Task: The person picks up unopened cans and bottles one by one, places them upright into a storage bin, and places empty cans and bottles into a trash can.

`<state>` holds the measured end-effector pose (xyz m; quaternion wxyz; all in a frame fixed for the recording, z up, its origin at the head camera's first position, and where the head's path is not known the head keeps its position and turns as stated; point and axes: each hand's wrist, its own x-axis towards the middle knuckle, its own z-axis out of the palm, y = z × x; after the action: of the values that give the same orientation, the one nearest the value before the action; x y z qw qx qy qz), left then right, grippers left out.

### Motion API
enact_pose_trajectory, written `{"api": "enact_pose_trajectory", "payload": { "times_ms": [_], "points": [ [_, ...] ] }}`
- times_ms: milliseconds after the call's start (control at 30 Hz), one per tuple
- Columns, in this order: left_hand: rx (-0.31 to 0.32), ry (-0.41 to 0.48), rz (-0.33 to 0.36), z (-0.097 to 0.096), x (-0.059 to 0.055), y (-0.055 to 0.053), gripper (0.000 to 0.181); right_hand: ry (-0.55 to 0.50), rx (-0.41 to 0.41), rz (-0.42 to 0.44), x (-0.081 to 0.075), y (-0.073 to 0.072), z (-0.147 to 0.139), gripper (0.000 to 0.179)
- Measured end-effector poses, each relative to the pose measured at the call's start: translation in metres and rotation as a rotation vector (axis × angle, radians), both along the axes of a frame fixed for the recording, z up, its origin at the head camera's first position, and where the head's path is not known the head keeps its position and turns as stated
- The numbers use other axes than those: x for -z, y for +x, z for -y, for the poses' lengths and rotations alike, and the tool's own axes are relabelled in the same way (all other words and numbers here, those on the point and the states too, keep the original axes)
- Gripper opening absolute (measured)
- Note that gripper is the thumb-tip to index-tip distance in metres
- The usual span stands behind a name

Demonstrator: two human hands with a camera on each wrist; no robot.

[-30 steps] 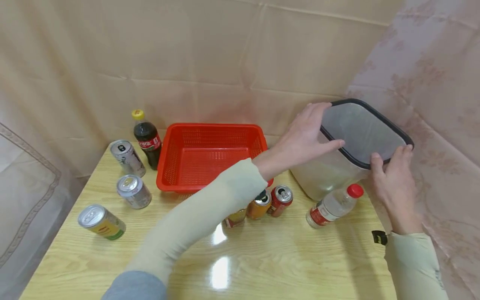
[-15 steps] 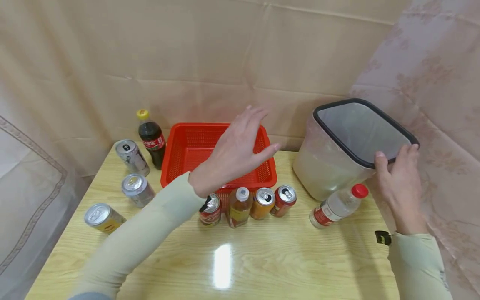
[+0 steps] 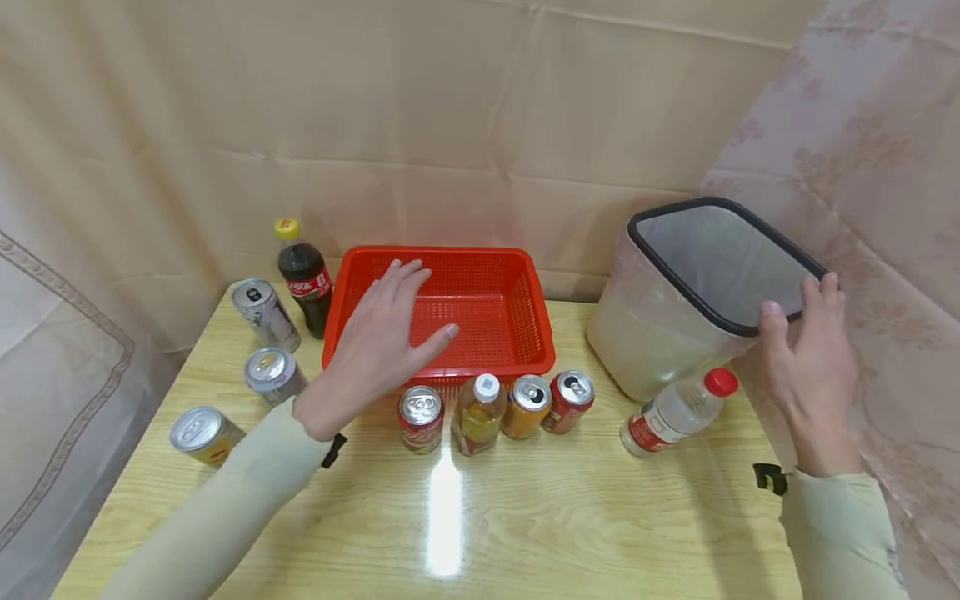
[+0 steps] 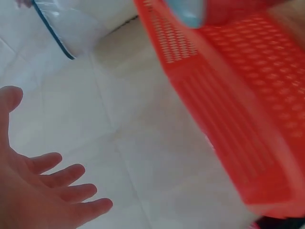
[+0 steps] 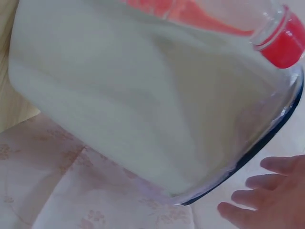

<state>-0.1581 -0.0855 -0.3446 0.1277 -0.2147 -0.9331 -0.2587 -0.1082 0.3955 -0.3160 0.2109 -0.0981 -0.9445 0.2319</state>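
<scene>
My left hand [image 3: 386,337], fingers spread and thumb out to the right, hovers over the left front part of a red perforated plastic basket [image 3: 542,333]; it holds nothing. In the left wrist view its extended fingers [image 4: 78,193] are apart from the basket wall [image 4: 224,129]. At the right stands a pale, semi-transparent bin [image 3: 637,333] with a dark rim. My right hand [image 3: 817,367] is at the bin's right front corner. The right wrist view has its loosely extended fingers [image 5: 257,183] just off the rim, with no grip on it.
In front of the basket stand a Coke can [image 3: 422,425], a small juice bottle [image 3: 480,417], an orange can [image 3: 525,408] and a red can [image 3: 570,400]. A red-capped bottle [image 3: 671,417] is by the bin. A cola bottle [image 3: 307,287] and several cans [image 3: 273,375] stand at left.
My left hand has moved left, from beside the bin's rim across to over the basket, uncovering the cans and juice bottle. My right hand has eased slightly off the rim.
</scene>
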Motion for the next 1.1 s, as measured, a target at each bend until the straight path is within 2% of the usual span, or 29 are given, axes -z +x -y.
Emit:
{"api": "enact_pose_trajectory", "payload": {
  "times_ms": [167,333,533,700,800,933,1100],
  "points": [
    [-0.049,0.014,0.034,0.018,0.014,0.007,0.08,-0.034,-0.022,-0.069,-0.004,0.011,0.009,0.069],
    [-0.075,0.067,0.051,0.032,0.026,0.012,0.079,-0.04,-0.084,-0.194,-0.005,0.02,0.019,0.074],
    [-0.09,0.114,-0.003,0.041,0.04,0.019,0.075,-0.008,-0.142,-0.394,-0.002,0.024,0.035,0.083],
    [-0.118,0.122,0.01,0.045,0.049,0.027,0.074,0.077,-0.228,-0.588,0.001,0.026,0.053,0.091],
    [-0.129,0.117,0.02,0.047,0.053,0.031,0.074,0.108,-0.296,-0.639,0.003,0.029,0.064,0.092],
    [-0.14,0.127,0.029,0.049,0.06,0.034,0.073,0.111,-0.375,-0.621,0.011,0.034,0.078,0.09],
    [-0.167,0.145,0.021,0.053,0.068,0.035,0.073,0.13,-0.462,-0.693,0.027,0.034,0.096,0.077]
  ]
}}
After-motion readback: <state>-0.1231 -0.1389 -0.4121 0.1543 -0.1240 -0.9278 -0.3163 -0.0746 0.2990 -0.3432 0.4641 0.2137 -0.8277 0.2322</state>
